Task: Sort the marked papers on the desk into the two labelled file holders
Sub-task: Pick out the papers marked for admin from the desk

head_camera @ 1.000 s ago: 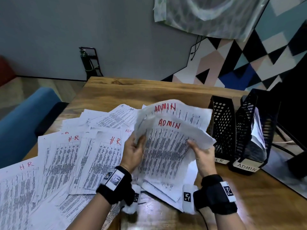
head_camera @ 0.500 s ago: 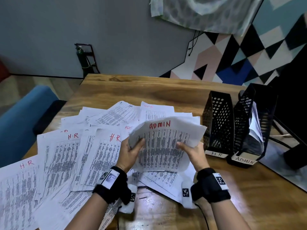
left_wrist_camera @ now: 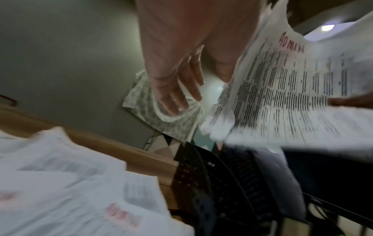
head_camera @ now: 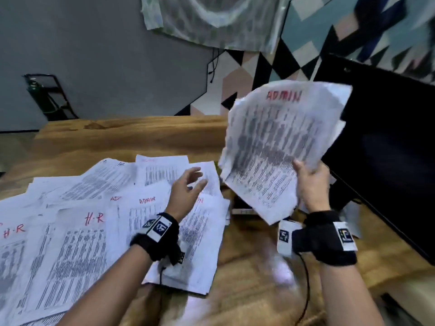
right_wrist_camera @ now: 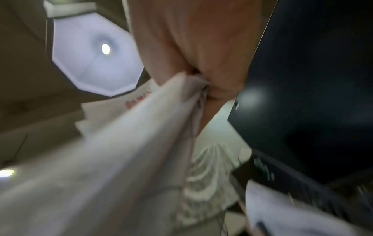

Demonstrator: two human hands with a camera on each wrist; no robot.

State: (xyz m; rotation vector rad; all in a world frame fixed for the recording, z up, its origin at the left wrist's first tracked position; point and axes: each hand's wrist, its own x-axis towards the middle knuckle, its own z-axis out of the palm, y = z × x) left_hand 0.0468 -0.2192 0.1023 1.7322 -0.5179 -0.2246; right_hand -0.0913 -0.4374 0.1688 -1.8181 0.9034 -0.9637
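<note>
My right hand (head_camera: 306, 171) grips a crumpled sheaf of papers marked ADMIN (head_camera: 277, 147) by its lower right edge and holds it raised, tilted right. In the right wrist view my palm pinches that ADMIN sheaf (right_wrist_camera: 141, 143). My left hand (head_camera: 194, 180) hovers with fingers spread and holds nothing, just left of the sheaf and above the sheets on the desk. Loose sheets marked H.R (head_camera: 94, 218) and ADMIN (head_camera: 147, 200) lie spread over the left of the desk. The black mesh file holders (left_wrist_camera: 222, 183) stand below the raised ADMIN sheaf (left_wrist_camera: 282, 89); in the head view it hides them.
A black monitor (head_camera: 388, 149) stands close on the right of the raised papers. The wooden desk (head_camera: 131, 137) shows bare wood at the back and in front between my arms. A cable runs from my right wrist band (head_camera: 329, 238).
My left hand has let go of the ADMIN papers and now hangs open. My right hand has lifted the sheaf up and to the right, over the file holders.
</note>
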